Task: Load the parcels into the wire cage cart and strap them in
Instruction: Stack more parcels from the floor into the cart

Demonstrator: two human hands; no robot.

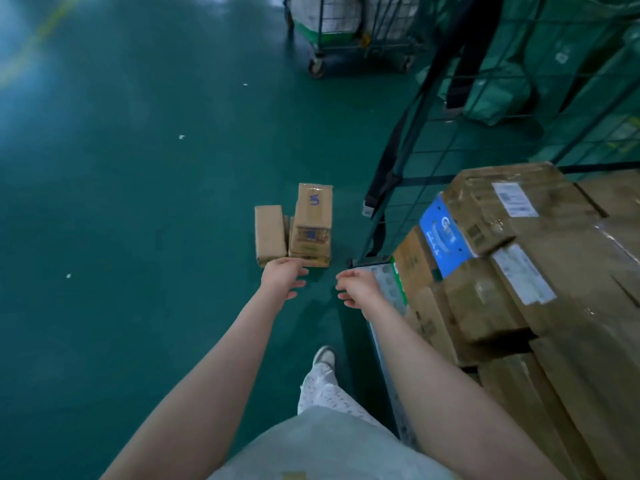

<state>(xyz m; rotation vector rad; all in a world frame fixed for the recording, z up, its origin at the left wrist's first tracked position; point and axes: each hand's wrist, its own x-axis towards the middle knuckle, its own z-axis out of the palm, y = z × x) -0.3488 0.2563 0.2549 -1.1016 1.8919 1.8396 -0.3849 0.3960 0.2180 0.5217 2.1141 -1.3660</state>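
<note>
Left hand [282, 275]: held out at arm's length, fingers loosely spread, empty. It sits at the near end of the floor parcels; whether it touches them cannot be told.

Right hand [356, 287]: held out alongside, apart from the left, fingers loosely curled, empty. It is just beside the near corner of the wire cage cart [433, 143].

Floor parcels, on the green floor [138, 202], outside the cart:
- tall parcel [313, 209], brown, with "5" written in blue on its top face, set on flatter parcels.
- narrow parcel [270, 233], brown, plain, just beside that stack on the left.

Cart contents: stacked cartons [554, 289], brown and taped, some with white labels, filling the deck to its open edge; blue-printed carton [443, 233] among them at the far end.

Strap [384, 174]: black, hanging down the cart's corner post, loose.

Beyond: green sacks [519, 64] behind the mesh; second cage cart [346, 39] at the far edge of the floor.

Below: one white shoe [323, 356].
</note>
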